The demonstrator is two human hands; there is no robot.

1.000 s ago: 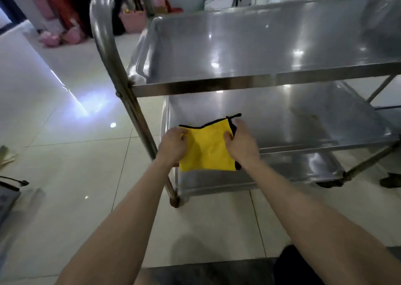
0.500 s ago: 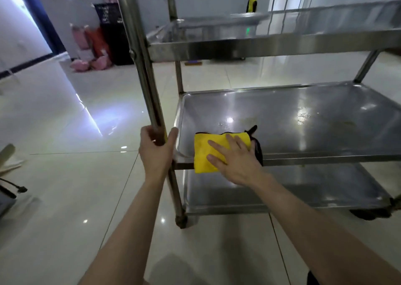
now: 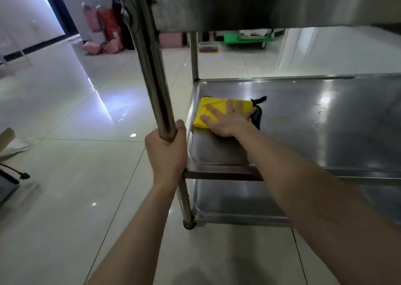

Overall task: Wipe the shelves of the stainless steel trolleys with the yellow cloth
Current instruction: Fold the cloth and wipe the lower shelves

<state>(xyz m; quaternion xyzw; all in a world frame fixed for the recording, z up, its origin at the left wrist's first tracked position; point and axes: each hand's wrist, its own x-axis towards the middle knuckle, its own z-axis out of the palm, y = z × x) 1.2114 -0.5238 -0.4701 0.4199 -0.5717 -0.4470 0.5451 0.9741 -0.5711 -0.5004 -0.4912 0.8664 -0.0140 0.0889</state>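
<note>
A folded yellow cloth [image 3: 205, 113] with black trim lies on the middle shelf [image 3: 314, 122] of the stainless steel trolley, near the shelf's left end. My right hand [image 3: 229, 119] lies flat on the cloth with fingers spread, pressing it against the shelf. My left hand [image 3: 167, 150] is closed around the trolley's near-left upright post [image 3: 149, 67], just above the middle shelf's corner. The top shelf [image 3: 271, 9] runs overhead and the bottom shelf [image 3: 234, 204] shows below my right forearm.
Glossy tiled floor [image 3: 65, 198] surrounds the trolley. Pink and red bags [image 3: 102, 31] stand by the far wall, with a green platform cart [image 3: 247, 37] and a small box [image 3: 209, 47] behind the trolley. Cardboard and a dark item with a cord [image 3: 13, 176] lie at the left edge.
My left hand let go of the cloth and gripped the trolley post. My right hand flattened on the cloth and slid it from the shelf's front edge further in. The view dropped lower.
</note>
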